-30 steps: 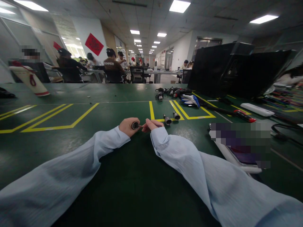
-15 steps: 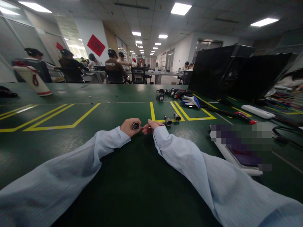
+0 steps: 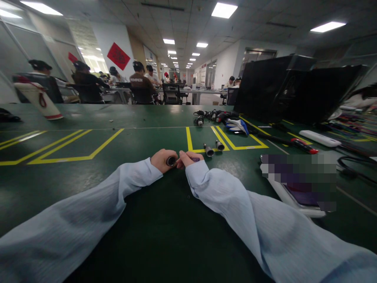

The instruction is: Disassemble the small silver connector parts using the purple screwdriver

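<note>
Two hands: here they are, low over the green table (image 3: 153,118), close together, pale blue sleeves (image 3: 235,196) running in from both lower corners.
Left hand (image 3: 160,160): curled snugly, thumb and fingers wrapped around a round metal part (image 3: 171,161), a firm grip.
Right hand (image 3: 186,158): pinched nearly closed, holding a slim purple piece (image 3: 195,160), most of it hidden by the fingers; its tip points towards the left hand, and whether it touches the metal part, I cannot tell.
Metal part: sitting inside the left hand's curl, just beside the right fingertips, dark hollow end facing the camera.
Small ring: one tiny dark ring (image 3: 189,197) lies on the table, nearer the camera than the hands.
Spare pair: over to the right, two similar metal parts, one (image 3: 209,150) near the yellow tape (image 3: 249,147), the other (image 3: 219,145) just beyond it, both lying tilted, hollow ends forward.
Cup: a white tapered cup (image 3: 41,98) with a red cord leans far left, its inside out of sight.
Black boxes: big dark box shapes (image 3: 265,84) stand at the right, contents hidden.
Glove: blue and white (image 3: 237,125), resting beside a cluster of connectors (image 3: 200,120).
</note>
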The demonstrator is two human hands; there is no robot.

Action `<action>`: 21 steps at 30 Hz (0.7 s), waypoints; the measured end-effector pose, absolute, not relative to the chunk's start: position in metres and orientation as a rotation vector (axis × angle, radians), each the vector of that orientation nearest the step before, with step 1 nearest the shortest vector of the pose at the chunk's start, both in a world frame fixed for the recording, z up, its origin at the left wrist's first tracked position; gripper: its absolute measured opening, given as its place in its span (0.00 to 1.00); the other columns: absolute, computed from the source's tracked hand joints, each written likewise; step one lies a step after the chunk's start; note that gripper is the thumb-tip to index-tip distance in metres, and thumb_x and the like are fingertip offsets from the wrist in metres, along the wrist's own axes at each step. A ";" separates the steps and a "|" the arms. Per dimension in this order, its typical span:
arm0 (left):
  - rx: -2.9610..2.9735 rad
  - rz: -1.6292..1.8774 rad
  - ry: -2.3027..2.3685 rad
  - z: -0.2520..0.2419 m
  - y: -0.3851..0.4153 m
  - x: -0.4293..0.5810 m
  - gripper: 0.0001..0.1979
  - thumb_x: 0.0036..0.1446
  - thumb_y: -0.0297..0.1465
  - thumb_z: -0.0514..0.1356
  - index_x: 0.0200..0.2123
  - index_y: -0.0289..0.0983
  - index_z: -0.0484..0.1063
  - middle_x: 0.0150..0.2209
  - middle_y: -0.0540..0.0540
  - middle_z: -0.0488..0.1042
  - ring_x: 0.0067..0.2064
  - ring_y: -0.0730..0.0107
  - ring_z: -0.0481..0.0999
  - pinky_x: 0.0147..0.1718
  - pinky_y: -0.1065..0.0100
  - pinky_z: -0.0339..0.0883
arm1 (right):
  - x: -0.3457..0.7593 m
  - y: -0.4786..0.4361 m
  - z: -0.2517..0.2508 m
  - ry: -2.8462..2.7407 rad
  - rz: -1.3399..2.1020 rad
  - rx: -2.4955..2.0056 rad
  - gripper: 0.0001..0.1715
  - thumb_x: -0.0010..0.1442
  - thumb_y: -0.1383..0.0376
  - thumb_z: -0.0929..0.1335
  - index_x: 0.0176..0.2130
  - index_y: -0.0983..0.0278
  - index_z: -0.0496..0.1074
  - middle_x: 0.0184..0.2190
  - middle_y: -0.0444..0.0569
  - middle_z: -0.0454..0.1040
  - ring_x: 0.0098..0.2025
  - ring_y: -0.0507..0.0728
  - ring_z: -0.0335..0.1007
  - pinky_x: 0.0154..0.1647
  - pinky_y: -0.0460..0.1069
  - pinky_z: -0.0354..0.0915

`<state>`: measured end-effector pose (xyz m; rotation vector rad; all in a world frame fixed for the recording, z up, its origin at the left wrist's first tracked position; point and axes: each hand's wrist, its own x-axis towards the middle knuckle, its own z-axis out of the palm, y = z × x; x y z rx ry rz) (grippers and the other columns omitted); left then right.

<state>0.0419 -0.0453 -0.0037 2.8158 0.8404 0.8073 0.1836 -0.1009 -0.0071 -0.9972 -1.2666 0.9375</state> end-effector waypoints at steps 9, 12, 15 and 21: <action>2.712 0.858 0.835 -0.006 -0.048 0.041 0.09 0.47 0.35 0.56 0.23 0.34 0.66 0.21 0.50 0.67 0.23 0.75 0.66 0.23 0.74 0.60 | 0.186 -0.105 -0.004 -1.184 0.931 -0.969 0.20 0.49 0.55 0.65 0.15 0.64 0.68 0.10 0.43 0.67 0.15 0.48 0.61 0.19 0.44 0.61; 2.747 0.839 0.837 -0.006 -0.048 0.041 0.10 0.48 0.34 0.55 0.22 0.33 0.66 0.20 0.50 0.67 0.23 0.74 0.66 0.24 0.73 0.60 | 0.187 -0.104 -0.005 -1.218 0.899 -0.994 0.19 0.48 0.56 0.66 0.14 0.65 0.68 0.09 0.42 0.66 0.14 0.48 0.61 0.18 0.43 0.60; 2.768 0.854 0.822 -0.005 -0.049 0.041 0.10 0.48 0.34 0.55 0.21 0.34 0.65 0.20 0.50 0.66 0.23 0.75 0.66 0.23 0.73 0.60 | 0.191 -0.097 -0.007 -1.142 1.061 -0.933 0.19 0.47 0.55 0.66 0.15 0.65 0.69 0.09 0.42 0.67 0.13 0.48 0.61 0.17 0.43 0.61; 2.710 0.919 0.773 -0.008 -0.045 0.041 0.10 0.47 0.34 0.55 0.21 0.34 0.64 0.19 0.51 0.65 0.22 0.76 0.65 0.21 0.75 0.59 | 0.196 -0.082 -0.012 -0.959 1.451 -0.870 0.20 0.45 0.54 0.68 0.14 0.67 0.68 0.09 0.46 0.69 0.12 0.49 0.63 0.16 0.44 0.63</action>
